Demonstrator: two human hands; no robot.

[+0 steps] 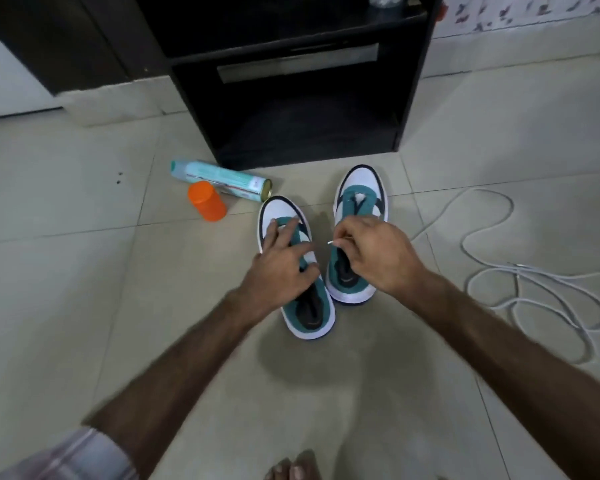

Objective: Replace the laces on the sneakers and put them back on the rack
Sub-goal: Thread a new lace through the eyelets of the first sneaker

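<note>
Right hand (374, 254) hovers over the right sneaker (355, 237), pinching a white lace tip (330, 242), looks like. That shoe's long axis runs straight away, toe toward the rack (291, 81). Left hand (281, 258) rests spread on the left sneaker (295, 271).

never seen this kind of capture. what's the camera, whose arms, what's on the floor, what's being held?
One wide-angle camera worn on a person's head, looking down; no robot. The arms are the wearer's own. Two teal-and-white sneakers stand side by side on the tiled floor before a dark rack. The left hand rests on the left sneaker. The right hand pinches a white lace tip over the right sneaker. More white lace lies loose to the right. A spray can on its side and an orange container lie left.
</note>
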